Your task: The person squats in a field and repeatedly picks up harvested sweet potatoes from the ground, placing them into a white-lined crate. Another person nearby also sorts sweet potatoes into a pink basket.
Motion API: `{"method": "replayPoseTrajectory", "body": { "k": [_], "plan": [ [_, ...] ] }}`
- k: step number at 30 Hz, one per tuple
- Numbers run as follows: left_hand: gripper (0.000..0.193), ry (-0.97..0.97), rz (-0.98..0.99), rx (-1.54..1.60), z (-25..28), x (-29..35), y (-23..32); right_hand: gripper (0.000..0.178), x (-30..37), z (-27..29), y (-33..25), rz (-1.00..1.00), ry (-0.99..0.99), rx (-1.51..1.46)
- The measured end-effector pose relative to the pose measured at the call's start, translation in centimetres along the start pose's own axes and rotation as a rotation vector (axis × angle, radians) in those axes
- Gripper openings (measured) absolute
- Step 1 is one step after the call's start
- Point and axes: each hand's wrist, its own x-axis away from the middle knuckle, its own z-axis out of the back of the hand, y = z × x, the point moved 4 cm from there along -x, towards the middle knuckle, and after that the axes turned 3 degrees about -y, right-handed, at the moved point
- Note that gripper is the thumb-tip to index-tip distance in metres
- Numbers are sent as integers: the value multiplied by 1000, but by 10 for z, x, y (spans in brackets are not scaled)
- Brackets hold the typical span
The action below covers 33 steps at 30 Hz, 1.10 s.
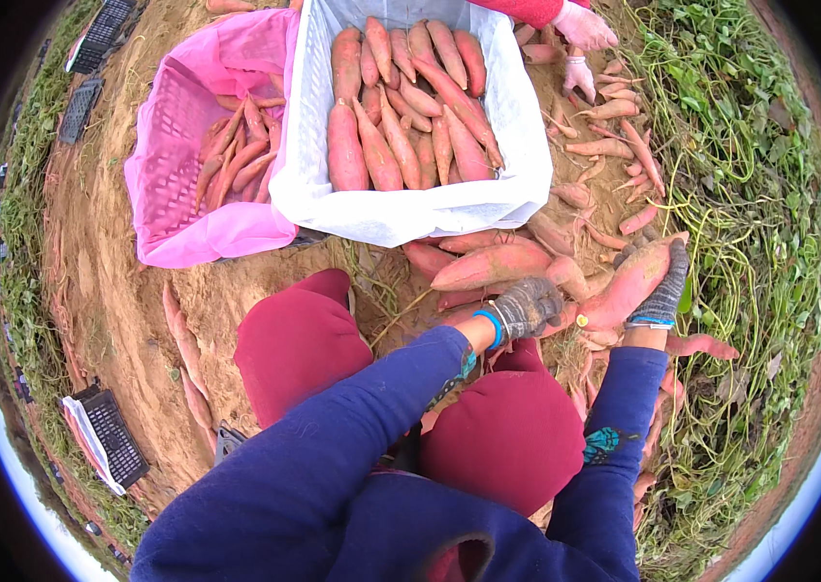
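My right hand [664,281], in a grey work glove, is wrapped around a large pink-red sweet potato [629,287] from its right side. The root lies tilted, its pale cut end toward my left hand. My left hand [527,308], gloved in grey with a blue cuff, has its fingers curled in just left of that root; whatever is inside them is hidden. Beyond it, a big sweet potato [493,266] rests on a pile of others between my knees and the white-lined crate [410,215]. That crate holds rows of sweet potatoes [401,145].
Left of the white crate stands a pink-lined crate [166,184] with thinner roots. A co-worker's gloved hand [580,78] reaches among small sweet potatoes [601,147] at upper right. Green vines [740,242] cover the right side. A black crate [112,438] lies far left.
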Motion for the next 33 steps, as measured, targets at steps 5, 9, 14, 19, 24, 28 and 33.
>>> {"method": "replayPoseTrajectory", "body": {
  "k": [5, 9, 14, 19, 24, 28, 33],
  "plan": [
    [16, -180, -167, -689, -32, -2, -9, 73, -43, -184, -10, 208, -240, 606],
    [34, -323, -126, -727, -33, 0, -11, 78, -80, -313, 46, 392, -335, 1241],
    [25, -411, 163, -560, -22, 18, -21, 65, -101, -338, 116, 485, -503, 1844],
    [47, -566, 503, -665, -18, 46, -49, 37, -106, -208, 21, 550, -249, 1895],
    [30, -569, 521, -730, 13, 56, -56, 31, -37, -8, 19, -39, -7, 2130],
    [34, -679, 762, -804, 56, 83, -69, 34, -10, 64, 90, -36, -199, 2146],
    [32, -816, 713, -859, 78, 84, -21, 28, -3, 45, 86, 30, -256, 2239]
  ]
}}
